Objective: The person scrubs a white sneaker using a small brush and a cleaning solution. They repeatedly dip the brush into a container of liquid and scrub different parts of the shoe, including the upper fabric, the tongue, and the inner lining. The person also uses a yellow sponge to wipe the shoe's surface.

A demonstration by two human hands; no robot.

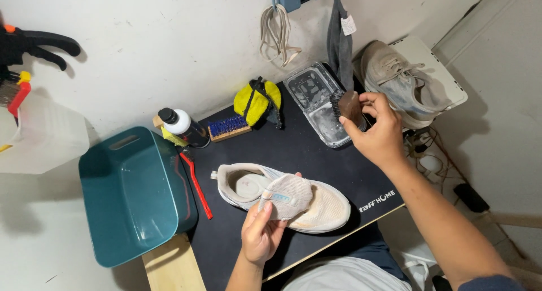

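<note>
While the left hand (261, 232) pinches the shoe (282, 196) by its raised tongue, the shoe lies on the desk (305, 150), long axis left-right, toe pointing right. The right hand (377, 132), closed on a brush (345, 107), hovers over the tray (316, 99). Risk: dripping brush wets the desk; a tongue-only hold lets the shoe twist.

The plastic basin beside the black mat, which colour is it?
The basin is teal, a dark blue-green, as seen in the head view.
</note>
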